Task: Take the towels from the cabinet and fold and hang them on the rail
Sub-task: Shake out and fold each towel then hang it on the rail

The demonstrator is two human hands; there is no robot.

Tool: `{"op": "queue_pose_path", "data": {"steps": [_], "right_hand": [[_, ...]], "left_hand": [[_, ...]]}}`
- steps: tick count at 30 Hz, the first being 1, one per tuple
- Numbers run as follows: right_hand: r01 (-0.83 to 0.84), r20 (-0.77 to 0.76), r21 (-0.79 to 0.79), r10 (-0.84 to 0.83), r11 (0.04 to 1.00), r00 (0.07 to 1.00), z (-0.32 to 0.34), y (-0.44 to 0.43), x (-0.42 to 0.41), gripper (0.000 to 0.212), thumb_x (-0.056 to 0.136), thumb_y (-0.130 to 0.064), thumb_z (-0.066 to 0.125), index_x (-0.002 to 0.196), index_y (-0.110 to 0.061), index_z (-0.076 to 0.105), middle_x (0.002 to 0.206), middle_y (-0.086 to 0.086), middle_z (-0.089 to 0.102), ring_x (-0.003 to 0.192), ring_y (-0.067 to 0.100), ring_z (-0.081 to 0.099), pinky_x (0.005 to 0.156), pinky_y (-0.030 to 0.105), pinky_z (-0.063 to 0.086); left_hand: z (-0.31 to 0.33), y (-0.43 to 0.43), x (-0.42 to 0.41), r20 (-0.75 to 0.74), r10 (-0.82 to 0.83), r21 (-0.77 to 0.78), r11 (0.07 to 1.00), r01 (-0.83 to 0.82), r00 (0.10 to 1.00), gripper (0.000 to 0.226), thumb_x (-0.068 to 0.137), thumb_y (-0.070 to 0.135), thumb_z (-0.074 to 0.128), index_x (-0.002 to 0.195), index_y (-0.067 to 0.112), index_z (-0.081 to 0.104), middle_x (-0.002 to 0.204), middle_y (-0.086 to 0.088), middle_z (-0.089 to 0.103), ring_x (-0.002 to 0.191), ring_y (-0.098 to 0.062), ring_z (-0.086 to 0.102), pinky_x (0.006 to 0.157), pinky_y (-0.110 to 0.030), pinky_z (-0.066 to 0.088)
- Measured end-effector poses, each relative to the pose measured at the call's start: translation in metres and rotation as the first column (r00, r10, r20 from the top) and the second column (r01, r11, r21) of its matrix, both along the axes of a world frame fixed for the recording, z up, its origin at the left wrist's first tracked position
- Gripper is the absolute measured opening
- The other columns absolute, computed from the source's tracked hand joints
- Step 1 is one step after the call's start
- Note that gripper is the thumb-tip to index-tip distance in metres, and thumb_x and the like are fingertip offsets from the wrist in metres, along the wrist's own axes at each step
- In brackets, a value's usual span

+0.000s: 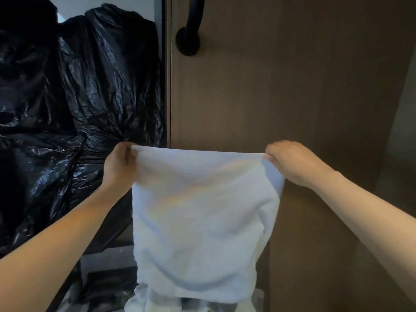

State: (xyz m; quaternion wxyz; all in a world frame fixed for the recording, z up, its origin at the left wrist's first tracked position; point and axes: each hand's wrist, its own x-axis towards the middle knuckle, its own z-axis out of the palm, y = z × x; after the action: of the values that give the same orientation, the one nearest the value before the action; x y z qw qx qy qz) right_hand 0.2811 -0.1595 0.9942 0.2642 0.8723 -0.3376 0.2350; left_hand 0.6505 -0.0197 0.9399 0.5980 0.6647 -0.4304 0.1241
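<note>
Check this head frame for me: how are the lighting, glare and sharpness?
Head view: dim overall, with the wooden door falling into shadow toward the right. Head view: the white towel is brightest, washed out, with faint colour tints. Head view: small glints on the black plastic bags. Head view: the left hand and right hand read clearly, each grip at a top corner.

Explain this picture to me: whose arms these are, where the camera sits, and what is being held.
There is no machine: a person wears one camera on the head, looking forward and down, so the bare arms are their own. The left hand and the right hand each grip a top corner of a white towel, which hangs stretched between them. Behind it stands a wooden door with a black handle; to the left are black plastic bags. More white cloth lies below.
</note>
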Motion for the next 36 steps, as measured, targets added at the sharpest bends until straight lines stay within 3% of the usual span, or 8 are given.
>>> {"op": "queue_pose_path", "data": {"steps": [7, 12, 15, 18, 22, 25, 30, 36], "right_hand": [[0.294, -0.027, 0.14, -0.293, 0.945, 0.956, -0.014, 0.026, 0.013, 0.013, 0.095, -0.017, 0.054, 0.108, -0.014, 0.056, 0.102, 0.009, 0.067, 0.093, 0.031, 0.063, 0.07, 0.034, 0.048], [-0.138, 0.219, 0.318, 0.069, 0.938, 0.973, -0.031, 0.078, 0.055, 0.015, 0.092, -0.037, 0.061, 0.095, -0.023, 0.066, 0.092, -0.004, 0.067, 0.087, 0.015, 0.061, 0.075, 0.032, 0.05], [-0.337, 0.368, 0.357, 0.2, 0.871, 0.908, -0.049, 0.094, 0.071, 0.031, 0.094, -0.039, 0.058, 0.12, -0.023, 0.064, 0.115, -0.005, 0.064, 0.105, 0.012, 0.057, 0.09, 0.024, 0.045], [-0.417, 0.512, 0.466, 0.146, 0.78, 0.847, -0.071, 0.097, 0.077, 0.04, 0.097, -0.037, 0.055, 0.134, -0.023, 0.057, 0.132, -0.01, 0.058, 0.119, 0.004, 0.052, 0.098, 0.015, 0.038], [-0.597, 0.71, 0.468, 0.126, 0.652, 0.693, -0.099, 0.103, 0.082, 0.015, 0.096, -0.022, 0.058, 0.101, -0.023, 0.072, 0.094, -0.017, 0.071, 0.086, -0.001, 0.062, 0.075, 0.016, 0.048], [-0.652, 0.787, 0.425, 0.1, 0.628, 0.609, -0.12, 0.112, 0.082, 0.021, 0.097, -0.017, 0.055, 0.083, -0.023, 0.069, 0.079, -0.012, 0.068, 0.074, 0.004, 0.06, 0.063, 0.013, 0.043], [-0.645, 0.832, 0.419, 0.015, 0.639, 0.555, -0.141, 0.123, 0.081, 0.026, 0.103, -0.02, 0.04, 0.084, -0.015, 0.057, 0.076, -0.003, 0.059, 0.069, 0.007, 0.052, 0.059, 0.015, 0.04], [-0.723, 0.845, 0.393, 0.086, 0.569, 0.528, -0.14, 0.133, 0.077, 0.03, 0.101, -0.036, 0.041, 0.079, -0.02, 0.053, 0.068, -0.013, 0.05, 0.062, 0.001, 0.044, 0.058, 0.012, 0.037]], "left_hand": [[0.009, 0.015, -0.045, 0.157, -0.177, 0.03, 0.984, 0.175, 0.972, 0.017, 0.095, 0.021, 0.059, 0.11, 0.016, 0.067, 0.087, 0.01, 0.065, 0.078, 0.003, 0.058, 0.064, -0.007, 0.04], [0.002, 0.017, -0.091, 0.064, -0.354, 0.09, 0.933, 0.348, 0.933, 0.005, 0.089, 0.018, 0.068, 0.092, 0.022, 0.07, 0.083, 0.009, 0.072, 0.079, -0.003, 0.067, 0.074, -0.019, 0.051], [-0.005, 0.023, -0.105, 0.05, -0.396, 0.12, 0.914, 0.388, 0.917, 0.008, 0.088, 0.016, 0.069, 0.095, 0.015, 0.073, 0.081, 0.003, 0.073, 0.077, -0.009, 0.068, 0.071, -0.019, 0.052], [-0.016, 0.031, -0.116, 0.035, -0.443, 0.132, 0.891, 0.435, 0.896, 0.007, 0.088, 0.014, 0.069, 0.093, 0.013, 0.073, 0.082, -0.001, 0.073, 0.076, -0.011, 0.068, 0.072, -0.023, 0.054], [-0.032, 0.041, -0.125, -0.008, -0.489, 0.134, 0.864, 0.486, 0.872, 0.006, 0.087, 0.012, 0.069, 0.091, 0.015, 0.073, 0.081, 0.001, 0.073, 0.076, -0.009, 0.068, 0.074, -0.027, 0.056], [-0.042, 0.047, -0.13, -0.048, -0.51, 0.113, 0.852, 0.512, 0.859, 0.006, 0.087, 0.016, 0.07, 0.09, 0.02, 0.073, 0.081, 0.002, 0.072, 0.074, -0.01, 0.067, 0.071, -0.026, 0.055], [-0.066, 0.063, -0.133, -0.221, -0.56, 0.153, 0.789, 0.595, 0.799, 0.005, 0.085, 0.019, 0.072, 0.089, 0.021, 0.07, 0.08, -0.007, 0.07, 0.07, -0.016, 0.066, 0.069, -0.024, 0.054], [-0.082, 0.07, -0.148, -0.243, -0.513, 0.054, 0.84, 0.54, 0.823, 0.01, 0.083, 0.015, 0.074, 0.085, 0.02, 0.066, 0.074, -0.002, 0.067, 0.065, -0.008, 0.061, 0.065, -0.018, 0.052]]}}
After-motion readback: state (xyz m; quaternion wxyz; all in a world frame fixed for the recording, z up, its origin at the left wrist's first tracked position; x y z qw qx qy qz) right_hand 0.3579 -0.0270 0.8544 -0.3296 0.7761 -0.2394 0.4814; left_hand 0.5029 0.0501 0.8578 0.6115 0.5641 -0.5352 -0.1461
